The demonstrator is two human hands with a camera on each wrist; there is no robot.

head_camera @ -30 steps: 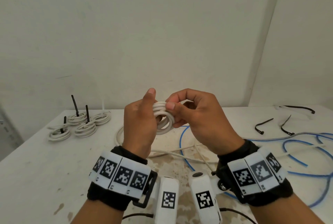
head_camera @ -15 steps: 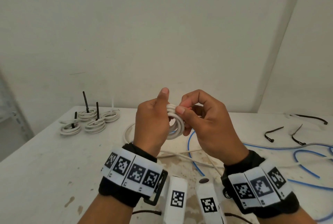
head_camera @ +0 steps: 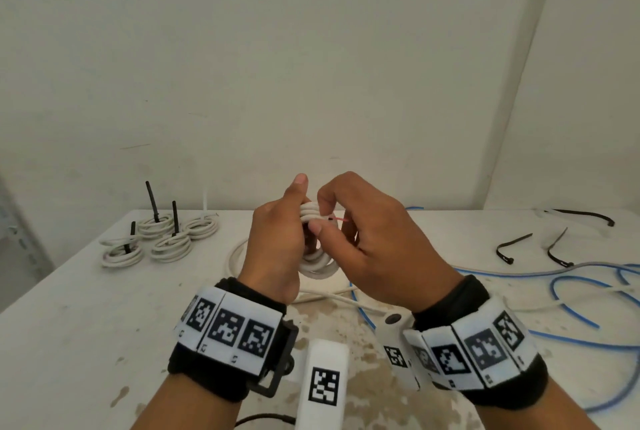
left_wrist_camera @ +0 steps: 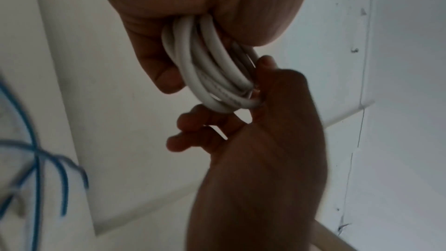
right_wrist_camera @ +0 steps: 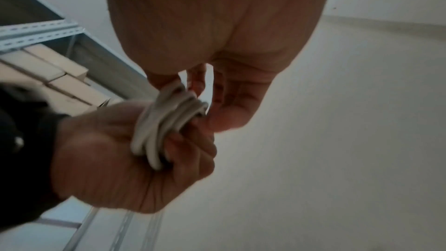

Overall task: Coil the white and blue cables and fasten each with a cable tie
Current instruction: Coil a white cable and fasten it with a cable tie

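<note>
A: What's on the left hand (head_camera: 277, 239)?
B: Black fabric wrist cuff (head_camera: 207, 377), white band of square black-and-white coded tags (head_camera: 228, 325), black buckle at 4 o'clock. White camera block (head_camera: 323, 381) with one tag.
A: Right hand (head_camera: 381, 249)?
B: Same kit. Bare forearms, no sleeves.

Head view looks down from above; both close wrist views share the white coil (left_wrist_camera: 212, 68).

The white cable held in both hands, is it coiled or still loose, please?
Coiled: the white round cable forms several stacked loops, gripped by the left hand and pinched by the right hand. No tie visible around it.
</note>
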